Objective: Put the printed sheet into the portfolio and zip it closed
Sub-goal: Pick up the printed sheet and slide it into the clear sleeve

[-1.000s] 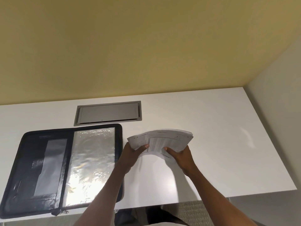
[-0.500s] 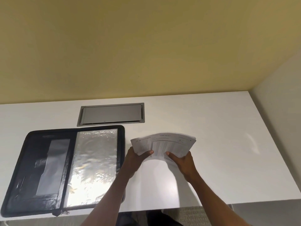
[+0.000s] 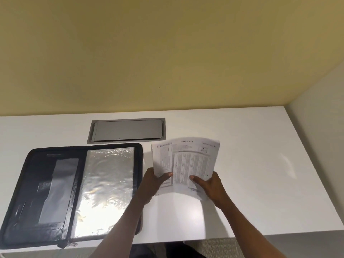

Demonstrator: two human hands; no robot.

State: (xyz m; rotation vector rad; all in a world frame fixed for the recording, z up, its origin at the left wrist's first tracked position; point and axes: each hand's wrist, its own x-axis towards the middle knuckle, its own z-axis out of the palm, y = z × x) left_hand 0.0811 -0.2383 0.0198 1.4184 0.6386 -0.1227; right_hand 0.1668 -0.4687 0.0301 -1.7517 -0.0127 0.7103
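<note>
Yellow wall (image 3: 167, 53) rises behind a white table (image 3: 270, 192). The black portfolio (image 3: 46, 183) lies open and flat at the table's left front; its left half carries dark pockets, and its right half holds a shiny clear sleeve (image 3: 108, 183). The printed sheet (image 3: 189, 162) is held above the table, just right of the portfolio. It is white paper, bowed upward, with dense columns of small dark print, too blurred to read. A grey recessed panel (image 3: 126, 131) sits behind the portfolio. The left hand (image 3: 152, 185) grips the sheet's lower left edge, thumb on top; the right hand (image 3: 210, 187) grips its lower right edge likewise.
</note>
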